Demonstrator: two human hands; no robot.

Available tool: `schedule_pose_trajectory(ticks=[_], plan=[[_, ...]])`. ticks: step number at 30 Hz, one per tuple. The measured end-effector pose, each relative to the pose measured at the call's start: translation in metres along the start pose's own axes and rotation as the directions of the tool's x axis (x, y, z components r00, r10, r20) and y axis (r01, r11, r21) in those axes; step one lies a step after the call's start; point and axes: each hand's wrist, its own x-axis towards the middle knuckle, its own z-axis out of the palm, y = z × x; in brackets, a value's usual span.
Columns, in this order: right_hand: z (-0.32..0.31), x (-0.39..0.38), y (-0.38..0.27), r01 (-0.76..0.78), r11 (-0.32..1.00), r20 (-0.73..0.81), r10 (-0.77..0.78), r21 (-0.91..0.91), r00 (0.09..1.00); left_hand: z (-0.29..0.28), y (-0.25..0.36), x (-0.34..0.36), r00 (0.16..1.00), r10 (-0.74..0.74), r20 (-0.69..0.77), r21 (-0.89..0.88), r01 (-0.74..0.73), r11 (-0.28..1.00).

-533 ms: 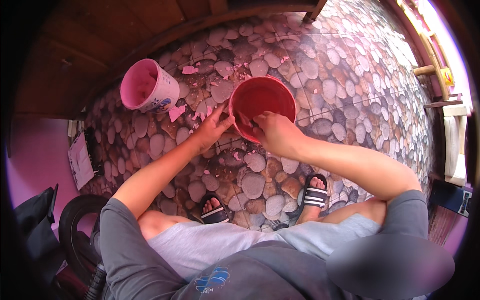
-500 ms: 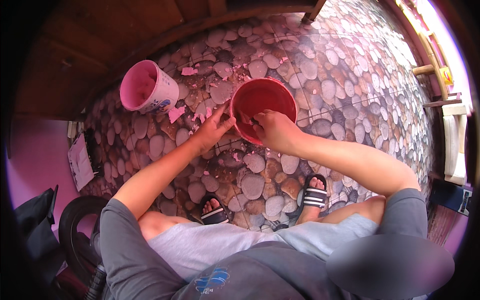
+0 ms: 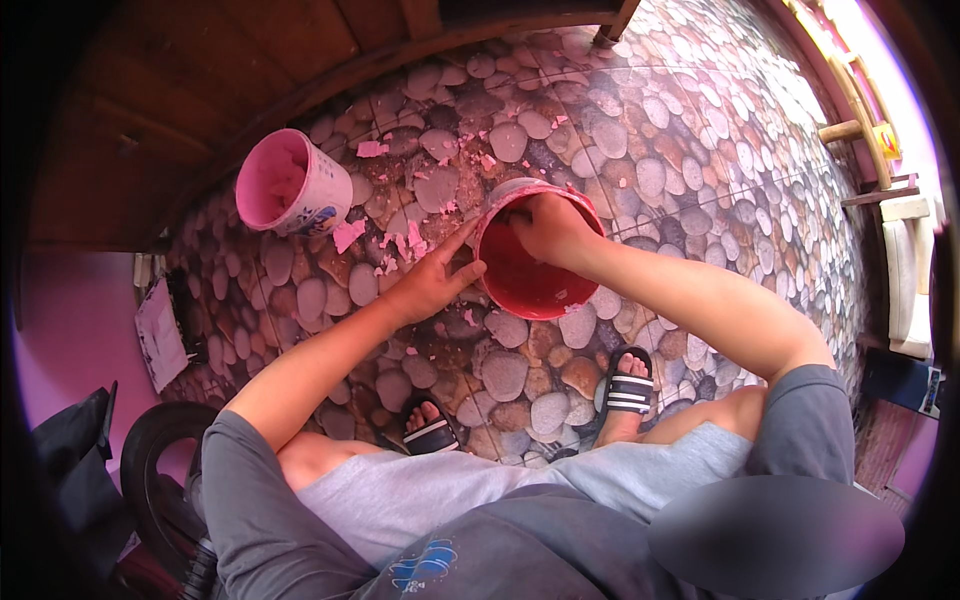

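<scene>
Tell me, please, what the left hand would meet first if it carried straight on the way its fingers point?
Probably the red bucket: the left hand already rests against its near wall, fingers aimed at the rim.

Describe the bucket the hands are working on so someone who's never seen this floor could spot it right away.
On the pebble-patterned floor, just ahead of the person's sandalled feet, stands a red bucket. The left hand presses against its side and the right hand grips its far rim. The only other bucket, nearer the wooden wall, is pale pink and untouched.
</scene>
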Motion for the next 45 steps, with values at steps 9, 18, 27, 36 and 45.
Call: schedule_pose_trajectory(ticks=[9, 18, 27, 36, 45], plan=[[-0.066, -0.063, -0.020, 0.364, 0.771, 0.302, -0.232, -0.522, 0.925, -0.002, -0.002, -0.001, 0.952, 0.138, -0.274, 0.211, -0.081, 0.974], [-0.068, -0.087, -0.008, 0.265, 0.761, 0.300, -0.096, -0.593, 0.949, 0.022, 0.026, -0.011, 0.951, 0.187, -0.245, 0.374, -0.085, 0.924], [-0.075, -0.083, 0.009, 0.256, 0.759, 0.387, -0.006, -0.599, 0.922, 0.032, 0.028, -0.010, 0.982, 0.122, -0.144, 0.422, -0.051, 0.905], [-0.095, -0.108, -0.008, 0.220, 0.674, 0.301, 0.004, -0.705, 0.954, 0.028, 0.029, -0.001, 0.933, 0.249, -0.261, 0.413, -0.125, 0.902], [-0.078, -0.128, -0.006, 0.313, 0.769, 0.375, -0.102, -0.558, 0.921, 0.017, 0.026, 0.005, 0.919, 0.219, -0.329, 0.412, -0.069, 0.908]])
